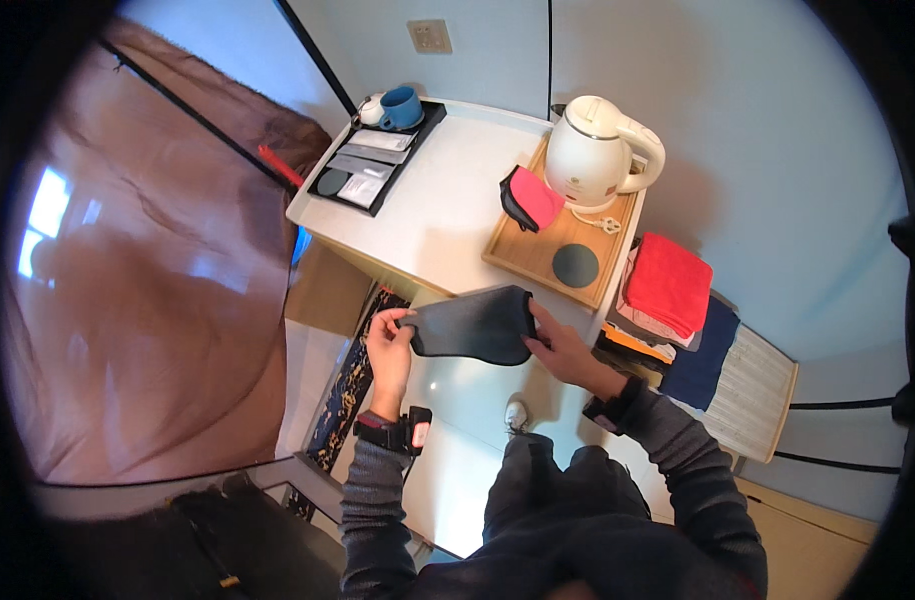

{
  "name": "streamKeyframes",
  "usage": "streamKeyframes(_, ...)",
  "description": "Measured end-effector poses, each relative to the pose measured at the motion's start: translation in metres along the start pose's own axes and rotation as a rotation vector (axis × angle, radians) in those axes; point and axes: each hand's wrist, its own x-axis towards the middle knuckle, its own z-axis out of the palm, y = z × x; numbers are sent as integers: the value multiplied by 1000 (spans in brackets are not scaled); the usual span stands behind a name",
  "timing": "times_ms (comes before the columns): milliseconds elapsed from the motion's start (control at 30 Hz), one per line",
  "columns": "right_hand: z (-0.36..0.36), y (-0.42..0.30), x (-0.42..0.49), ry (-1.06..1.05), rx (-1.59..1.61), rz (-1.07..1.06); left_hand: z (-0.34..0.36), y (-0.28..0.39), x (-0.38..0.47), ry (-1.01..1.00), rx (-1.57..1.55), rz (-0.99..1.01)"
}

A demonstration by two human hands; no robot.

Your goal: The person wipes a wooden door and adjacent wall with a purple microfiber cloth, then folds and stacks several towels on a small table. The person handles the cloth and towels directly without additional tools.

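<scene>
A dark grey fabric piece with black edging (472, 327), perhaps an eye mask or pouch, is stretched flat between my two hands. My left hand (391, 349) pinches its narrower left end, while my right hand (562, 346) grips the wider right end. It is held up in front of the white table's (427, 240) near edge. On that table, a pink item with dark trim (534, 199) leans near a cream electric kettle (589, 154) on a wooden tray (521, 251). A round dark coaster (575, 265) lies at the tray's near end.
A black tray (382, 191) holding a blue mug (402, 107) and packets is at the table's back left. Folded cloths, a red one (669, 281) on top, stand right of the table. Brown sheer fabric (165, 300) hangs at left.
</scene>
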Motion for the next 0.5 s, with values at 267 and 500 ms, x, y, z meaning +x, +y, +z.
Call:
streamKeyframes(267,28,-18,80,220,-31,171,32,0,158,-3,770,329)
streamKeyframes(500,-5,-4,-7,332,-133,-108,106,-65,130,-141,1165,286)
